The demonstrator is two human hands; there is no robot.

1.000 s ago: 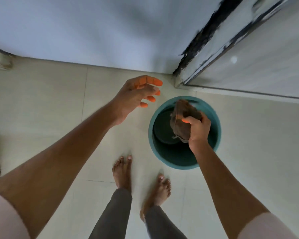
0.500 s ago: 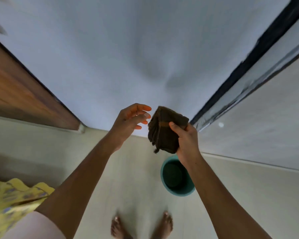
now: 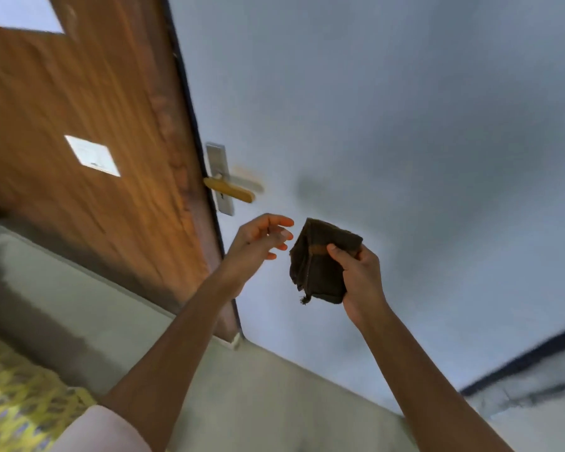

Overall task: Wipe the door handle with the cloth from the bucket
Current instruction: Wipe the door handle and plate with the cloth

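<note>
While the right hand (image 3: 361,278) grips the folded brown cloth (image 3: 320,265) and the left hand (image 3: 258,243) hangs open-fingered, the door handle (image 3: 230,189) remains unwiped

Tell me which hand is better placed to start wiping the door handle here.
Probably the right hand: its grip is shut on the folded dark cloth, held up just below and right of the door handle. The left hand is nearer the handle but open and empty.

Bare forearms, pale pink short sleeve (image 3: 101,430) on left arm
</note>
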